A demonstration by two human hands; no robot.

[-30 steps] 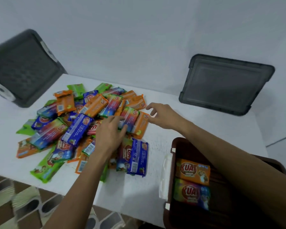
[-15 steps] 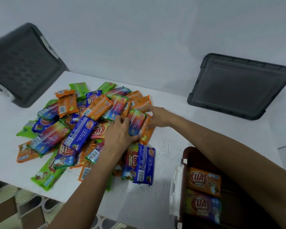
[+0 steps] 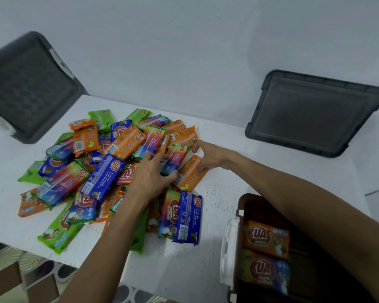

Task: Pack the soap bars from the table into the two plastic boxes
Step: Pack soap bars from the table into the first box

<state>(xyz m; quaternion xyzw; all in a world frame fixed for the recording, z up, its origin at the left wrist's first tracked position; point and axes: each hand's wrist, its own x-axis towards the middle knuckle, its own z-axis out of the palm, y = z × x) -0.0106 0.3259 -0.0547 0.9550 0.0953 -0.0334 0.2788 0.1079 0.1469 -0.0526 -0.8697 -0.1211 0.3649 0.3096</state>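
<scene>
A heap of wrapped soap bars (image 3: 101, 180) in orange, blue, green and rainbow colours covers the left half of the white table (image 3: 223, 193). My left hand (image 3: 150, 174) grips a rainbow soap bar (image 3: 176, 157) at the heap's right edge, thumb under its near end. Just to its right, my right hand (image 3: 210, 156) curls its fingers over an orange soap bar (image 3: 189, 176) lying next to it. The brown plastic box (image 3: 242, 201) stands at the lower right and holds an orange bar (image 3: 267, 238) and a rainbow bar (image 3: 265, 272).
A dark grey lid (image 3: 29, 88) leans against the wall at the table's back left, and another grey lid (image 3: 313, 112) leans at the back right. The box has a white latch (image 3: 229, 252) on its left side. Patterned floor shows below the table's front edge.
Both hands reached further into the right edge of the heap. The left hand closed round the rainbow bar, and the right hand settled on the orange bar beside it.
</scene>
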